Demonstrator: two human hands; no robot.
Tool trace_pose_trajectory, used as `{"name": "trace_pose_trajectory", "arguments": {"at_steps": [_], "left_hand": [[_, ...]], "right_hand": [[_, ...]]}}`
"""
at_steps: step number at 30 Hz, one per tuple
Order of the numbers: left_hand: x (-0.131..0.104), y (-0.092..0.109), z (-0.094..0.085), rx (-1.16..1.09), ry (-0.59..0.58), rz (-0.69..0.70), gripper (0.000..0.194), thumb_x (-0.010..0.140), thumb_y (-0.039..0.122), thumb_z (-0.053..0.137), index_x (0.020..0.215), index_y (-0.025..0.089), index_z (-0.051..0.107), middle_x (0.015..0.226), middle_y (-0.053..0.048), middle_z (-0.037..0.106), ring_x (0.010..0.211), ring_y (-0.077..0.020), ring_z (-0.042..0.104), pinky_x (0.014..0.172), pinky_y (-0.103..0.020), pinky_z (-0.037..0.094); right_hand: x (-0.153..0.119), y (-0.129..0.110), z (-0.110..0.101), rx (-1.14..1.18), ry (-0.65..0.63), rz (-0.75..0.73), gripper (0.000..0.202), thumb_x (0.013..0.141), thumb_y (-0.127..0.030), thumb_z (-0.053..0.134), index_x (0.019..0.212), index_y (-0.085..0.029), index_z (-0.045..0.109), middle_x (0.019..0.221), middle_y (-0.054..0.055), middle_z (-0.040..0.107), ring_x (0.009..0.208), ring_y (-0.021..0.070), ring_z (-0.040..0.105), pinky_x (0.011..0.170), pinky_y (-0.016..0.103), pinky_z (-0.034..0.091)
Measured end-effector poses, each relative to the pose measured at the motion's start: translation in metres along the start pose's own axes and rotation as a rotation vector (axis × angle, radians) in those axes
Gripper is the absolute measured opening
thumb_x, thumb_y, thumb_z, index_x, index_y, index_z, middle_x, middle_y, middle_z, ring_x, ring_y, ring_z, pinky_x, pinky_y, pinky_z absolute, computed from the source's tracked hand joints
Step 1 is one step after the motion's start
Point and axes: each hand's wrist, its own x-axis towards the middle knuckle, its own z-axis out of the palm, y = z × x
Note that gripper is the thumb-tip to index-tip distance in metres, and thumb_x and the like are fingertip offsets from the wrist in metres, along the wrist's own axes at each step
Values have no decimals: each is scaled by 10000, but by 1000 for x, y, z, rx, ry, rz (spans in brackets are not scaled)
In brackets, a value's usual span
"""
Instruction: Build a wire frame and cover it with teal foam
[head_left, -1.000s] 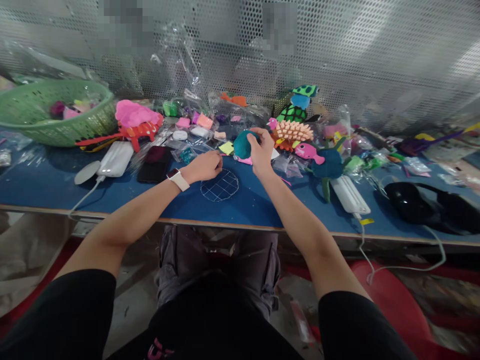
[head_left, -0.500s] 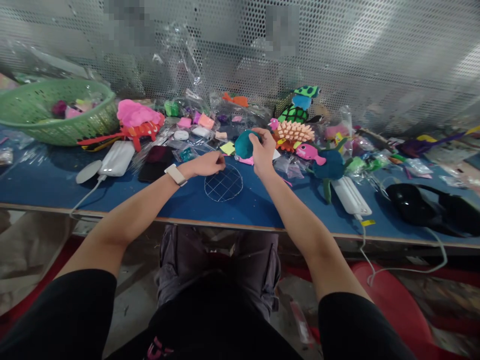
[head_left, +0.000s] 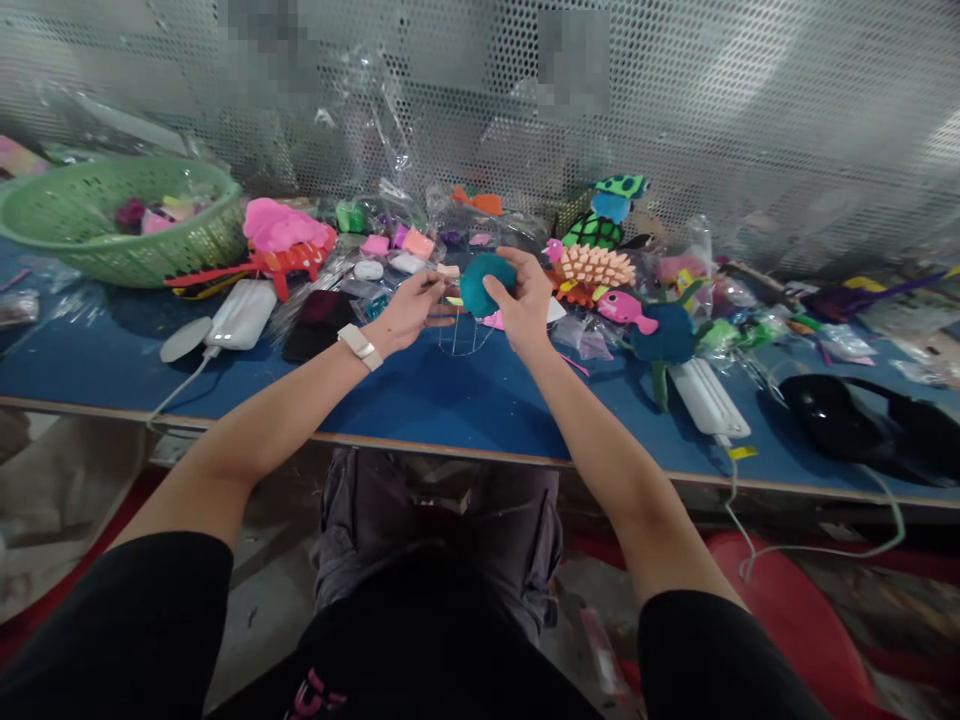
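Note:
My right hand [head_left: 525, 298] grips a round teal disc [head_left: 480, 285] between thumb and fingers, above the middle of the blue table [head_left: 420, 405]. To its left, my left hand [head_left: 415, 310] pinches the edge of a round wire grid [head_left: 459, 335], which is tilted up behind and below the disc. Part of the grid is hidden by the disc and my fingers. A pink piece [head_left: 493, 320] lies just under the disc.
A green basket [head_left: 142, 262] stands at the left. Pink and red clay figures [head_left: 289, 245], a spiky peach figure [head_left: 596, 268] and a pink fish [head_left: 626, 310] line the back. White power banks [head_left: 709, 398] and black goggles [head_left: 832, 420] lie at the right.
The wire grid has been lifted off the table by my left hand and tilted up beside the disc. The teal disc has shifted slightly left in my right hand.

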Motion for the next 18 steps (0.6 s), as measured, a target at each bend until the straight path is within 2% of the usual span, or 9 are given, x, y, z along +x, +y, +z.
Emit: {"name": "trace_pose_trajectory", "arguments": {"at_steps": [3,8,11,14,18], "left_hand": [[3,-4,1,-86,-2,3,99,1155,339,703,1161,246,669,1135,-56,774,946,-219,827,977,-486,710],[8,-9,1,-143,21,32,84,1137,286,643,1107,236,703,1019,-38,744,776,-172,711,769,-357,642],[8,-10,4,-156,46,52,86,1122,252,652,1072,229,717,987,-47,746,785,-177,689,741,-330,614],[6,-10,5,-134,49,64,81,1122,242,667,1087,222,737,1013,-59,763,839,-182,703,770,-318,617],[4,-10,5,-109,37,66,118,1131,242,653,1137,222,770,1106,-69,790,907,-187,736,811,-338,645]], "right_hand": [[-7,-9,4,-3,-108,-25,779,960,-869,811,1516,-334,695,1336,111,837,1263,362,820,1104,597,707],[-13,-17,7,-24,-252,-10,736,965,-793,831,1493,-297,701,1288,108,854,1142,331,831,973,516,719],[-14,-24,8,-29,-306,9,696,976,-745,824,1494,-297,698,1297,102,858,1143,312,827,954,486,717],[-16,-33,8,-54,-348,27,600,977,-650,832,1447,-296,716,1334,104,863,1175,315,822,981,500,718],[-19,-43,10,-180,-331,-22,408,990,-470,814,1356,-298,759,1400,100,859,1294,347,811,1127,577,682]]}}
